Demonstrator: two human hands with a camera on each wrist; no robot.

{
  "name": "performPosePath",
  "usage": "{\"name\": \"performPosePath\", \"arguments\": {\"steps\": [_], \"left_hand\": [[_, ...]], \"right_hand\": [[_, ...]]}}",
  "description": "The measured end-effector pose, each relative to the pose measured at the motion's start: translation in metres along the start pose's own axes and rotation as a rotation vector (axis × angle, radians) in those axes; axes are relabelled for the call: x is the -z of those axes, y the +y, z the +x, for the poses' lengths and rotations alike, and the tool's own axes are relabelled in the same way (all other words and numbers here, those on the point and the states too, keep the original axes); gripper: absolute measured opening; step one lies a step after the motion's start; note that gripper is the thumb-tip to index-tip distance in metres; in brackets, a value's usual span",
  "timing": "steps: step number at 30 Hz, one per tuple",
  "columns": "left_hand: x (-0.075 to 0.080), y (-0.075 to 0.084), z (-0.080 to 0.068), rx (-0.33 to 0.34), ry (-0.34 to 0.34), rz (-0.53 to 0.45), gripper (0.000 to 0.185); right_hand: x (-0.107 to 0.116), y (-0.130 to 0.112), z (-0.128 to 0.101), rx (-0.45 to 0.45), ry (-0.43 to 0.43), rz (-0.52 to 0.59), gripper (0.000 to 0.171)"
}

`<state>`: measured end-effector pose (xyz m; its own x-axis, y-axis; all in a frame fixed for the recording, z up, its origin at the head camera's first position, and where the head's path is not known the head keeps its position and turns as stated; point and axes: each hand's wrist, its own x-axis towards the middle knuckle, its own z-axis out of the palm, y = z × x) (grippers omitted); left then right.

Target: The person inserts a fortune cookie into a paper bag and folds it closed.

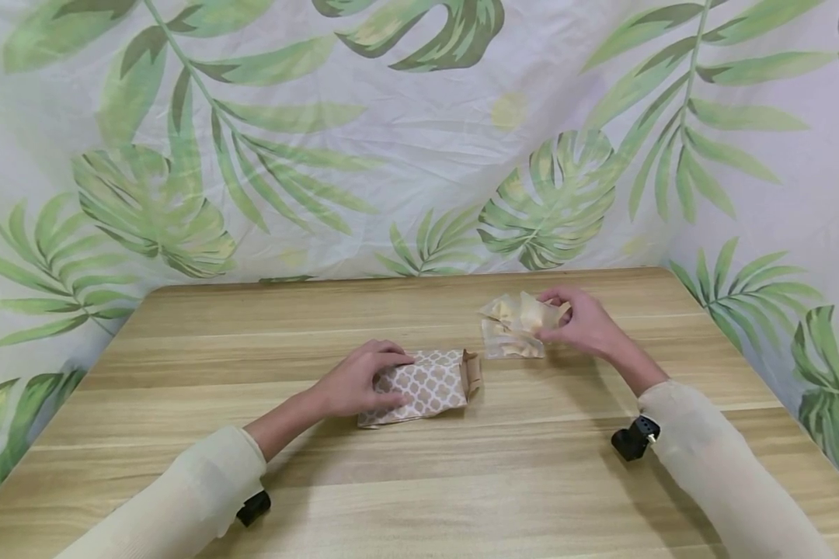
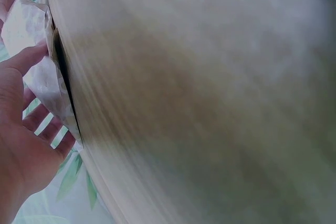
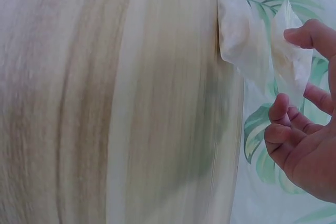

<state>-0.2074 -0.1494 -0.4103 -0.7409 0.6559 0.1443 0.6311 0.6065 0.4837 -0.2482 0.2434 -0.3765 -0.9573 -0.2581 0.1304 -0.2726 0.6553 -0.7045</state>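
Observation:
A small paper bag (image 1: 425,386) with a brown-and-white lattice pattern lies on its side on the wooden table (image 1: 419,481), its open mouth facing right. My left hand (image 1: 360,380) rests on the bag's left end with fingers laid over it; the bag (image 2: 39,72) shows beside my fingers (image 2: 26,59) in the left wrist view. To the right lie clear plastic packets (image 1: 512,340) with pale contents. My right hand (image 1: 579,320) pinches the top packet (image 1: 527,312) and lifts it slightly; in the right wrist view the packet (image 3: 286,56) sits between thumb and fingers.
A leaf-print cloth (image 1: 419,132) hangs behind the table and along the right side. Black wrist camera mounts (image 1: 635,438) sit under both sleeves. Bare wood stretches in front of the bag and to the left.

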Motion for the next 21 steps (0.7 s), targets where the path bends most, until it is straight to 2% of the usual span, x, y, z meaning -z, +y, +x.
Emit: {"name": "performPosePath", "arguments": {"steps": [21], "left_hand": [[0.000, 0.001, 0.000, 0.012, -0.001, 0.002, 0.058]], "right_hand": [[-0.012, -0.010, 0.000, 0.055, -0.037, -0.026, 0.057]]}}
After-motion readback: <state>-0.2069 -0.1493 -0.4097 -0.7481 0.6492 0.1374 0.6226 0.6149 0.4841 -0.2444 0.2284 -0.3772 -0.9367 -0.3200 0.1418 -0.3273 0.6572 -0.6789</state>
